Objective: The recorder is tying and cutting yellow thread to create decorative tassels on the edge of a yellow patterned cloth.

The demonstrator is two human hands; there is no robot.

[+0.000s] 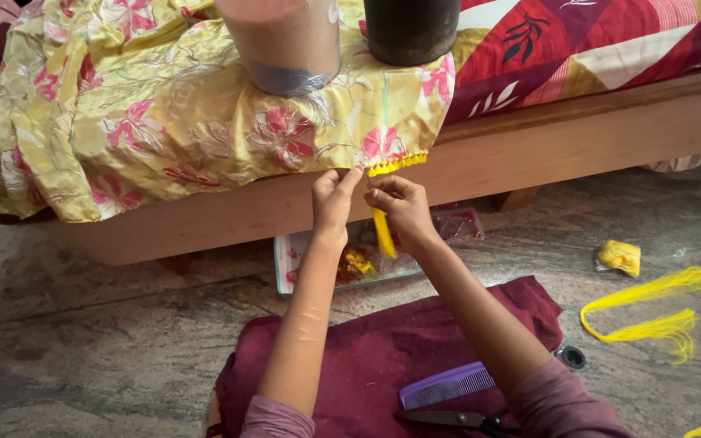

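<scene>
Two hands: left hand point(333, 199), right hand point(399, 209); two containers on the bed: pinkish tub point(284, 36), dark tub point(411, 28); one floral cloth point(139, 113); one purple comb point(446, 384); one pair of scissors point(456, 419); one maroon cloth point(383, 357); one plastic tray point(367, 259)

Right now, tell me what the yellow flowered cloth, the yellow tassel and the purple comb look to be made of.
Yellow flowered cloth: likely satin or silk-like fabric; it shines and falls in soft folds.
Yellow tassel, held at the cloth's edge by the right hand beside the left hand: fine thread, glossy strands.
Purple comb: probably plastic; smooth, moulded teeth.
</scene>
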